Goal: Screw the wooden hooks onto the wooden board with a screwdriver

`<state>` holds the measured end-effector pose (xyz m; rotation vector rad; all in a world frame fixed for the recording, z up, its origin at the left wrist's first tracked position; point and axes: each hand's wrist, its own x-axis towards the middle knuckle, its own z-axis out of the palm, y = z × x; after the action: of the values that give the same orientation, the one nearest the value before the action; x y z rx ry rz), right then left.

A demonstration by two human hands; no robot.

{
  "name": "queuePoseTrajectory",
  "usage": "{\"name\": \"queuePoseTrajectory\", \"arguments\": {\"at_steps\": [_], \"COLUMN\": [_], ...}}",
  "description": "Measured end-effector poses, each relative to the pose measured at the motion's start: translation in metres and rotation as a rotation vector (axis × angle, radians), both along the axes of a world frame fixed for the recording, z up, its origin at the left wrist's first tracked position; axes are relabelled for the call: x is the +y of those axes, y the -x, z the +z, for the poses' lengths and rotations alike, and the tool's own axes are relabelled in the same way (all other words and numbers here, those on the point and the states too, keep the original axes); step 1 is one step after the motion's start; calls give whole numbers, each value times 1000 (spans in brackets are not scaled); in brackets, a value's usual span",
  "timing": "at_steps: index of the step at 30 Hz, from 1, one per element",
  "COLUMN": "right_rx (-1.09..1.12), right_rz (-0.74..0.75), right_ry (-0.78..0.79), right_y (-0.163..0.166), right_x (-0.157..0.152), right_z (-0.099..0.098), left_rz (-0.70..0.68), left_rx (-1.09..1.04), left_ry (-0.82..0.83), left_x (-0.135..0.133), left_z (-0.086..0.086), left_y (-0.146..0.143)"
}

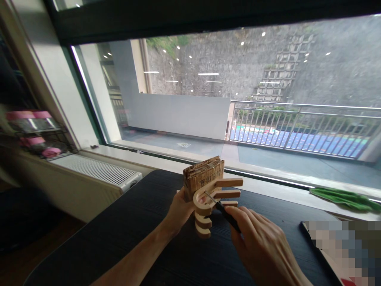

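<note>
My left hand (178,208) is closed around a small wooden piece (214,194) made of stacked U-shaped prongs, held upright above the black table (143,234). A bundle of brown cardboard-like blocks (204,174) stands directly behind the wooden piece, touching it. My right hand (258,242) grips a small screwdriver (222,208) with a black handle. Its thin metal shaft points up and left, and the tip rests on the curved end of the wooden piece.
A large window runs along the far side, with a white sill and a radiator (98,171) at the left. A green object (342,197) lies on the sill at the right. A wire rack with pink-lidded containers (32,135) stands far left.
</note>
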<state>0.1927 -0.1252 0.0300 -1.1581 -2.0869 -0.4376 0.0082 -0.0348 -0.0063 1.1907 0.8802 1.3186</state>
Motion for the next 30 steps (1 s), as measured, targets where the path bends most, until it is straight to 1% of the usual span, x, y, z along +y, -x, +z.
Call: {"name": "queuePoseTrajectory", "arguments": {"at_steps": [4, 8, 14, 18, 23, 27, 30], "right_rx": [-27, 41, 101, 152, 113, 137, 121], "right_rz": [-37, -80, -162, -164, -163, -142, -133], "right_ry": [-5, -11, 221, 304, 269, 256, 181], "right_y": [-2, -4, -4, -3, -3, -3, -5], "right_x": [1, 1, 1, -2, -5, -7, -6], "right_z": [-1, 1, 0, 3, 7, 9, 9], "left_rz": [-16, -9, 25, -6, 17, 21, 3], "left_rx": [-12, -27, -6, 2, 29, 25, 39], "left_ry": [-5, 17, 15, 13, 6, 0, -8], "left_x": [-1, -3, -3, -4, 1, 4, 4], "left_z": [1, 3, 3, 3, -4, -7, -6], "left_y": [-1, -3, -2, -2, 0, 1, 1]}}
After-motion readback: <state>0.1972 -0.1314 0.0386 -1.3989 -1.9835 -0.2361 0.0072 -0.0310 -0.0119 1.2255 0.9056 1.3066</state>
